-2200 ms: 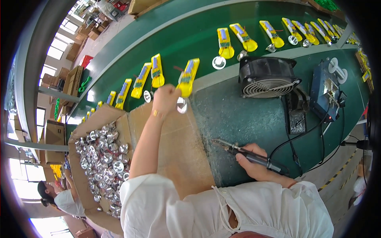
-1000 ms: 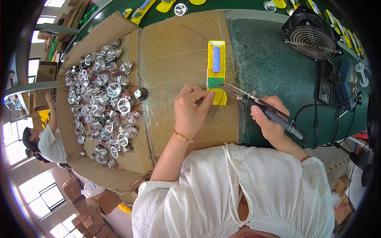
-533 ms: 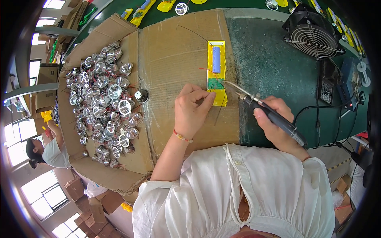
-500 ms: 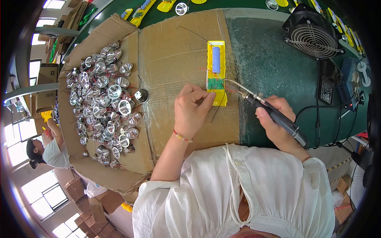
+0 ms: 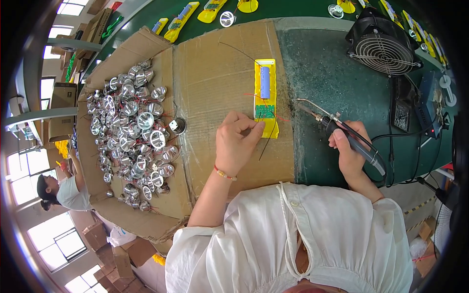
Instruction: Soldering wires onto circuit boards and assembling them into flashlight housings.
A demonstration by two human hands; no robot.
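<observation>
Bright windows (image 5: 31, 168) and stacked cardboard boxes (image 5: 112, 261) fill the left of the room, where a co-worker (image 5: 75, 190) in a white top stands beyond the carton (image 5: 132, 222). Green worktop (image 5: 332, 68), speckled with pale crumbs, curves away to the right; a flat brown cardboard sheet (image 5: 215, 83) covers its middle, ending in a straight seam right of centre. Along the far side runs a green belt (image 5: 268, 10) bearing yellow housings. Silvery reflectors (image 5: 129, 132) crowd the low-walled carton, and one loose lamp cup (image 5: 178, 126) sits just outside the heap.

On the sheet, near its right edge, lies a yellow housing (image 5: 266, 131) with a blue cell (image 5: 265, 82), a green circuit board (image 5: 264, 111) and loose red and dark wires. The left hand (image 5: 238, 141) has thumb and forefinger drawn close at the housing's left edge, beside the board; I cannot tell what is between them. The right hand (image 5: 351, 151) is wrapped around a soldering iron (image 5: 349, 139), whose tip points left, apart from the board, near the seam.

Between iron and black fan (image 5: 383, 46) a broad stretch of worktop remains for moving; the cable (image 5: 405, 136) trails right toward a blue soldering station (image 5: 428, 107), bounding that side. Leftward, bare cardboard separates the left hand from the lamp cup.
</observation>
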